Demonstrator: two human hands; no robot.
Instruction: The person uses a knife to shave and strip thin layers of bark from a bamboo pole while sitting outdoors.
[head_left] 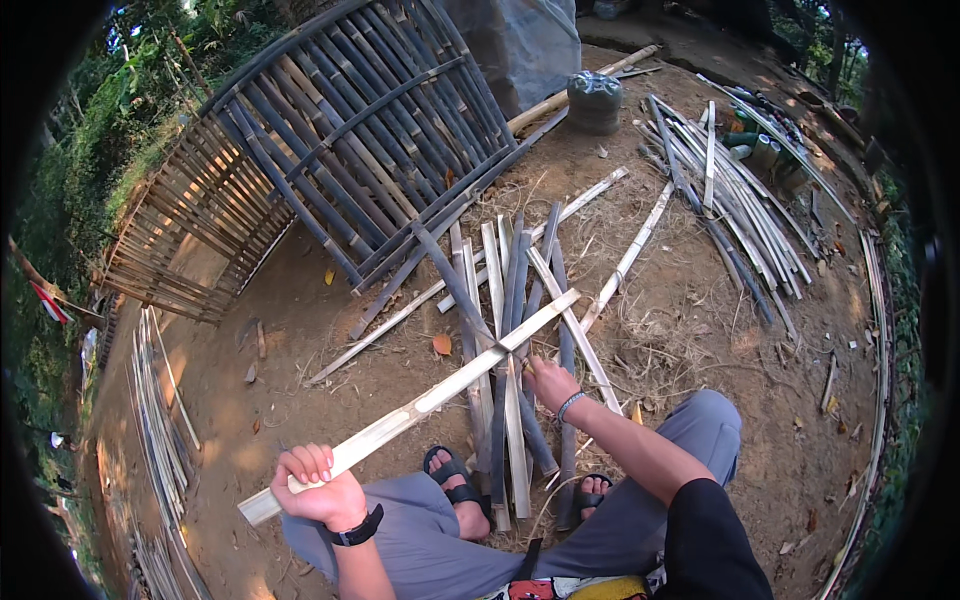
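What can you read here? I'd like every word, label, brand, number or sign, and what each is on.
There is no text I can read anywhere in this view.
Pale bamboo strip: no writing visible.
Black wristband: no lettering I can make out.
Red-and-white item at far left: too small to tell.
Colourful patterned item at the waist: any print is too unclear.
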